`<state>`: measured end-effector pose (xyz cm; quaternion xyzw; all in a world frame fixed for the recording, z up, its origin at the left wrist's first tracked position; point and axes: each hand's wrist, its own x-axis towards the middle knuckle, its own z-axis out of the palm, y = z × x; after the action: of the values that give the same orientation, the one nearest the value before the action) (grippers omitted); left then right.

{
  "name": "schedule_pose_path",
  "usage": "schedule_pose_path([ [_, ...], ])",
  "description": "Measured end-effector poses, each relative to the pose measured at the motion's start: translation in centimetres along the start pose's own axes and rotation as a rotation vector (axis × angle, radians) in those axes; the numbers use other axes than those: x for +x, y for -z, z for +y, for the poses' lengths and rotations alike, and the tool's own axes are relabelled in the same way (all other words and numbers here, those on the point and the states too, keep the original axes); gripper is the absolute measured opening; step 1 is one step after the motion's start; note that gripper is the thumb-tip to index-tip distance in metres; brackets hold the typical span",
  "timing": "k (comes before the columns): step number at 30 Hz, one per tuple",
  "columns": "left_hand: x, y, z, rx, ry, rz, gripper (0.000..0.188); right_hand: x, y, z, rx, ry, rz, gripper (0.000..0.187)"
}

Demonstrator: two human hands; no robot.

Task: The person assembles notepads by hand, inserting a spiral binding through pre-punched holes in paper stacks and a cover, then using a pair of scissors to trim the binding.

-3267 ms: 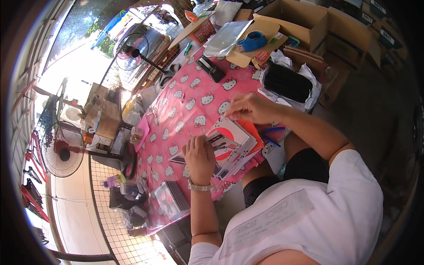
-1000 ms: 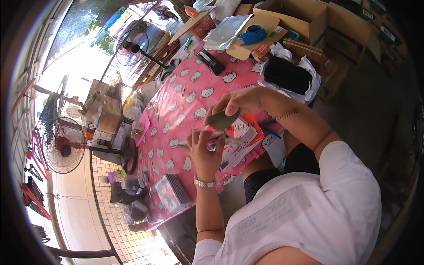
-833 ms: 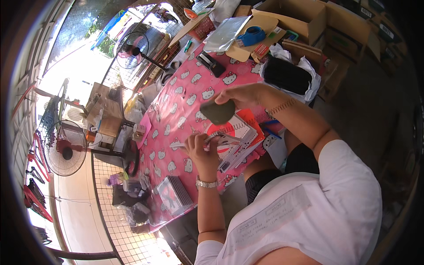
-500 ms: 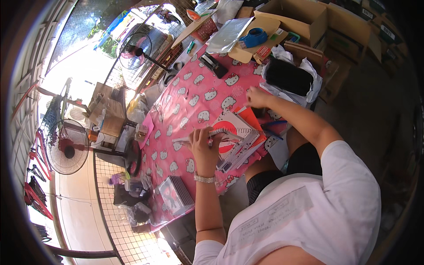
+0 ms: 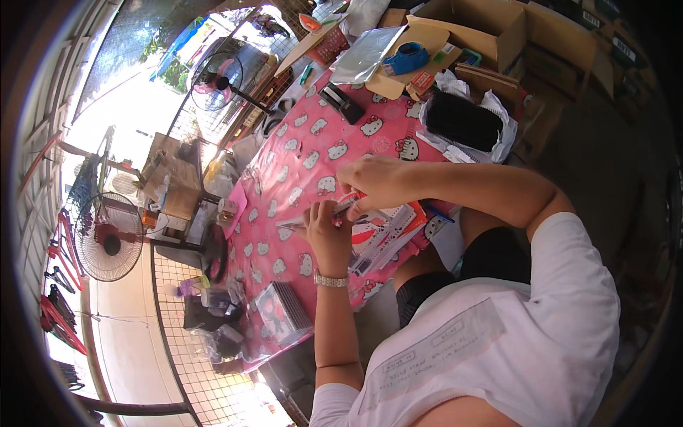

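My left hand [image 5: 327, 226], with a metal watch on the wrist, pinches the bound edge of a spiral notebook [image 5: 373, 238] with a red and white cover. The pages lie fanned toward me at the table's near edge. Reaching across from the right, my right hand [image 5: 373, 183] has its fingers curled at that same edge, close to my left fingers. It covers most of the wire coil, and what it grips is hidden. Orange sheets [image 5: 416, 219] show beneath the pages. A blue-handled object [image 5: 441, 213] lies beside them, its kind unclear.
A stack of finished-looking notebooks [image 5: 283, 313] lies at the near left. A black tape dispenser [image 5: 341, 104], a blue tape dispenser [image 5: 407, 58] and a black bundle in white wrapping [image 5: 466, 122] sit farther off. Open cardboard boxes [image 5: 469, 28] stand at the far right; a fan [image 5: 109, 242] stands left.
My right hand has moved left from beside the black bundle to the notebook's bound edge, beside my left hand. My left hand keeps its grip in nearly the same place.
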<state>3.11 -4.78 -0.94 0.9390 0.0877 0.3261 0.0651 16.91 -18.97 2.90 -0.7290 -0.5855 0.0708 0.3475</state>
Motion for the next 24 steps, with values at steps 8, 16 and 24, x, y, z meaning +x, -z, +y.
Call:
schedule_pose_path([
  [8, 0.2, -0.1, -0.3, -0.039, -0.020, -0.012, 0.027, -0.4, -1.9, 0.7, -0.181, 0.232, 0.263, 0.021],
  [16, -0.3, 0.5, -0.9, -0.067, 0.002, -0.032, 0.024, 2.4, 0.5, 4.3, 0.308, 0.232, -0.288, 0.016],
  [24, 1.0, 2.8, -1.1, -0.092, -0.174, -0.080, 0.033, -3.4, -15.4, 24.8, -0.480, -0.074, 0.022, 0.052],
])
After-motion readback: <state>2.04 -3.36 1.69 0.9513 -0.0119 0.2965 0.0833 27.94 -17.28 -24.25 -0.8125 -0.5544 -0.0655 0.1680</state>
